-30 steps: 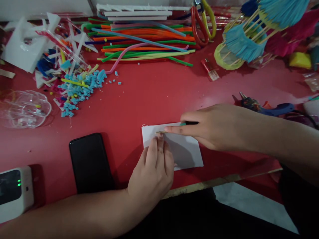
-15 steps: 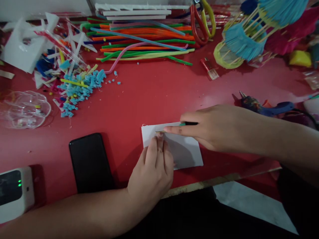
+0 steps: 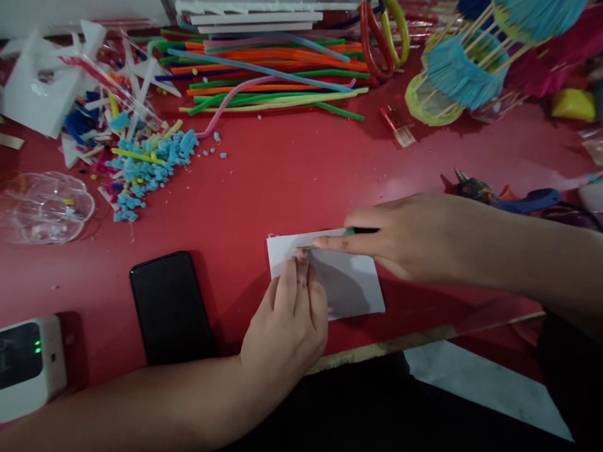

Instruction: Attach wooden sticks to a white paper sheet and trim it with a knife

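Note:
A white rectangular sheet (image 3: 355,282) lies flat near the table's front edge. My left hand (image 3: 289,314) presses on its left part, fingers bunched together and fingertips against the surface. From the right, my right hand (image 3: 409,238) reaches over the sheet, closed round what looks like a cutter knife (image 3: 348,232), with its index finger stretched along it. Only a green bit by the thumb and a thin tip (image 3: 305,248) past the index fingertip show. That tip meets the sheet right beside my left fingertips. Most of the handle is hidden.
A black phone (image 3: 172,307) and a white device (image 3: 54,364) lie to the left. Behind are a clear compartment tray (image 3: 51,207), blue foam scraps (image 3: 160,163), pipe cleaners (image 3: 277,78), scissors (image 3: 377,47), a small bottle (image 3: 398,129) and a glue gun (image 3: 513,198).
The right hand has shifted very slightly to the right and up, and the thin tip with it. The left hand stays in place on the sheet. The view has tilted slightly.

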Available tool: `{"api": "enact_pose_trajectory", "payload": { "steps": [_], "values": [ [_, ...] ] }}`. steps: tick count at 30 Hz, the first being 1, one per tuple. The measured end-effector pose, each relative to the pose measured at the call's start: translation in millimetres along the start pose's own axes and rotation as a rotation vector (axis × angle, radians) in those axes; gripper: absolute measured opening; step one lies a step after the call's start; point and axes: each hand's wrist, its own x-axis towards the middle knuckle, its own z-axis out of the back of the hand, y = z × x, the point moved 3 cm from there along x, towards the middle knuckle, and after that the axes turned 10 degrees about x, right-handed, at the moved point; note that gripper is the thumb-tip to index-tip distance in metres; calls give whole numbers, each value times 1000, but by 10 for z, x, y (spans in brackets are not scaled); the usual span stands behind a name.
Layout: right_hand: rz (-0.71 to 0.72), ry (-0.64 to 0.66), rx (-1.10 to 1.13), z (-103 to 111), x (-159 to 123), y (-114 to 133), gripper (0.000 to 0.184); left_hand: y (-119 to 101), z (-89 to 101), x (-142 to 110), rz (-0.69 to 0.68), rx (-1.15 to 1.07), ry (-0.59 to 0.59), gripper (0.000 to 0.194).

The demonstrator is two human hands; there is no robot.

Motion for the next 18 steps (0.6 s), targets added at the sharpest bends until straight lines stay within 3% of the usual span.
{"api": "enact_pose_trajectory", "payload": {
  "steps": [18],
  "values": [
    [9,-43,-53,49,-119,-7,58,-19,-32,-32,-47,49,6,47]
  ]
}}
